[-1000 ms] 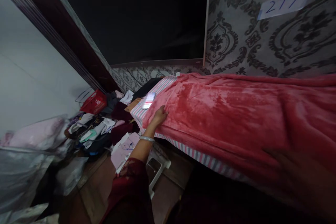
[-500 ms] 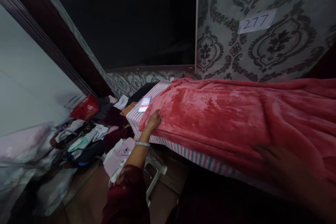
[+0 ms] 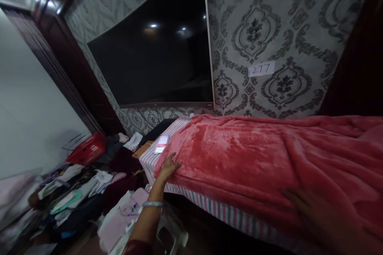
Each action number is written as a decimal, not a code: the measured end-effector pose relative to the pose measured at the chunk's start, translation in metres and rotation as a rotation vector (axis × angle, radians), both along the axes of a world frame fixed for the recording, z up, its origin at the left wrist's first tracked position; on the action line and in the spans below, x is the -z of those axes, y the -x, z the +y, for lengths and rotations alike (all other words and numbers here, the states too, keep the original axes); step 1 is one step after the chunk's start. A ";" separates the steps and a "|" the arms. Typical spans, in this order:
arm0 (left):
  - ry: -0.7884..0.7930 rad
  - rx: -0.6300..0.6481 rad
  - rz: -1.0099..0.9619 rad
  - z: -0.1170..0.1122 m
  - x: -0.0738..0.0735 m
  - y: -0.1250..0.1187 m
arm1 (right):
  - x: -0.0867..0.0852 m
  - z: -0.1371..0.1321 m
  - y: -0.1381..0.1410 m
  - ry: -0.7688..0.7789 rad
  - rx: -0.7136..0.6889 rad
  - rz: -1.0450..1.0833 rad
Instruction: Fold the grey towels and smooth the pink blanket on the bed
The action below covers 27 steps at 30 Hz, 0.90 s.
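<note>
A red plush blanket (image 3: 254,155) lies spread over a striped sheet (image 3: 215,209) on a raised surface against the wall. My left hand (image 3: 169,166) rests flat on the blanket's near left corner, fingers stretched out, a bangle on the wrist. My right hand (image 3: 326,217) lies on the blanket's front edge at the lower right, dark and blurred, its fingers spread flat.
A large dark screen (image 3: 155,59) hangs on patterned wallpaper, with a paper label "277" (image 3: 261,68) beside it. A small blurred card (image 3: 161,144) lies at the sheet's left end. Heaped clothes (image 3: 77,195), a red basket (image 3: 88,151) and a white stool (image 3: 173,235) crowd the floor at left.
The view has tilted upward and pulled back, showing more wall. My left hand slid slightly toward the blanket's corner edge; my right hand stays flat on the front edge.
</note>
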<state>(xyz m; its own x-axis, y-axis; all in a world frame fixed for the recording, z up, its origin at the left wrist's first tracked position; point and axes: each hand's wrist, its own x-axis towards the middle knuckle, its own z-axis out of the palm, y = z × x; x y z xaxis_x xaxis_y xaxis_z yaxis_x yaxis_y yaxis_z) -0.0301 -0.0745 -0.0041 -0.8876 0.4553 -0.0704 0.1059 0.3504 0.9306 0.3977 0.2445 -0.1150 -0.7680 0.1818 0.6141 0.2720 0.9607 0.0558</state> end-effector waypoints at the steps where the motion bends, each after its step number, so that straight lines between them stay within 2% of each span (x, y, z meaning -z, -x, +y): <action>1: -0.006 -0.012 -0.004 0.000 0.000 -0.001 | -0.001 0.000 0.001 -0.016 -0.020 0.017; 6: -0.052 -0.086 0.007 -0.003 -0.001 -0.007 | -0.009 -0.003 0.002 0.045 0.012 -0.060; 16: -0.161 -0.173 -0.132 -0.004 -0.008 -0.013 | -0.011 -0.008 0.005 0.066 0.028 -0.045; 21: -0.126 -0.174 -0.109 -0.001 -0.012 -0.013 | -0.014 -0.012 0.006 0.047 0.009 0.002; 27: -0.008 -0.160 -0.049 0.005 -0.011 -0.005 | -0.028 -0.017 0.005 0.033 -0.024 0.029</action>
